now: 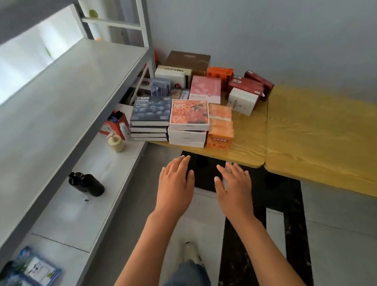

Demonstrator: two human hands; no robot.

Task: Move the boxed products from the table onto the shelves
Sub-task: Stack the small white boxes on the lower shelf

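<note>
Left hand — fingers straight, palm down, holding nothing. Right hand — likewise flat and empty; stacked boxes at 12 o'clock, untouched.

I note my forearms leave the frame at the bottom edge, so nothing above the elbows shows. The yellow table is cut off at the right edge. At lower left, the blue packets are blurred and partly cropped; I cannot read their print. In the upper centre, the purple box and items behind the shelf post are partly hidden. Lettering on the brown box is too small to read
</note>
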